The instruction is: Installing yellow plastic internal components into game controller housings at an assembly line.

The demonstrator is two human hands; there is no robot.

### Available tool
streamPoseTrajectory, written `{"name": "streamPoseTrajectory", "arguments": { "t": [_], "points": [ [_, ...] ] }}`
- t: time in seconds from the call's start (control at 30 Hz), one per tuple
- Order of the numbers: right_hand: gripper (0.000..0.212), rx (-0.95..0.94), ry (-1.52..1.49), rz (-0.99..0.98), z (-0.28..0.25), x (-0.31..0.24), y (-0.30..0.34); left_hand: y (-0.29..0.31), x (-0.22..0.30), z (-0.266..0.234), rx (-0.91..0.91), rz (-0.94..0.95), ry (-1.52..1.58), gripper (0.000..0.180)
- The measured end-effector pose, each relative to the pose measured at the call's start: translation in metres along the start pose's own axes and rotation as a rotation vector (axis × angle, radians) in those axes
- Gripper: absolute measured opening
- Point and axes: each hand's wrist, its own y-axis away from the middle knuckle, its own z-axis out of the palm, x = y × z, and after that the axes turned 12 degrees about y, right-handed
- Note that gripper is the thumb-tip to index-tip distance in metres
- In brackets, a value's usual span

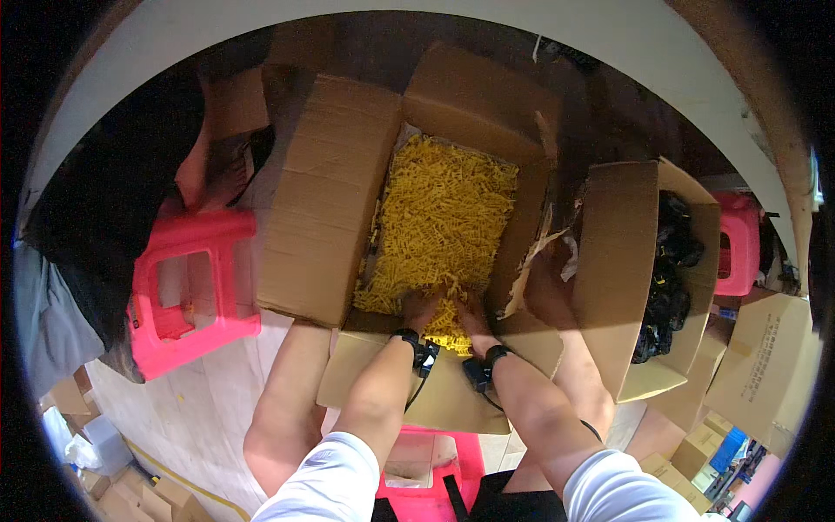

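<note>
Reaching into the near end of the open cardboard box [526,213], you have your left hand [422,308] and right hand [470,311] side by side with a gap between them, both at the surface of the small yellow pieces [448,213]; your fingers are sunk among the pieces or hidden by them, so I cannot tell how far either set is spread or whether it has hold of anything; some yellow pieces lie in the gap between your hands, at the box's near edge.

The box's long axis runs away from you, its far end leaning a little to the right; the yellow pieces cover the floor of the box from end to end, and the comb-like strips point every which way, with no shared direction.

The box's left flap [326,196] folds outward, its near flap [413,398] slopes toward you under your forearms, and its right edge is torn; a second carton [616,270] stands to the right of the box, with black plastic bags [670,278] inside; a pink stool [235,300] is to the left of the box.
</note>
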Motion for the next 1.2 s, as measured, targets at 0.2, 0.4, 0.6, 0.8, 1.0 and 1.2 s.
{"name": "streamPoseTrajectory", "arguments": {
  "t": [0.2,0.4,0.6,0.8,1.0,1.2],
  "points": [
    [0.065,0.213,0.242,-0.125,-0.024,0.056,-0.012,0.048,0.059,0.080,0.111,-0.187,0.015,0.064],
    [0.058,0.274,0.059,-0.239,-0.010,-0.012,0.015,0.047,0.090,0.078,0.436,0.314,0.142,0.053],
    [0.052,0.661,0.806,-0.589,-0.057,-0.086,0.030,0.045,0.144,0.086,0.485,-0.003,0.266,0.079],
    [0.034,0.594,0.165,-0.327,-0.100,-0.225,0.114,0.120,0.249,0.071,0.421,0.156,0.765,0.061],
    [0.040,0.559,0.174,-0.383,-0.122,-0.292,0.194,0.192,0.320,0.047,0.354,0.134,0.906,0.041],
    [0.038,0.599,0.145,-0.548,-0.150,-0.337,0.272,0.260,0.368,0.043,0.260,0.352,1.054,0.042]
  ]
}}
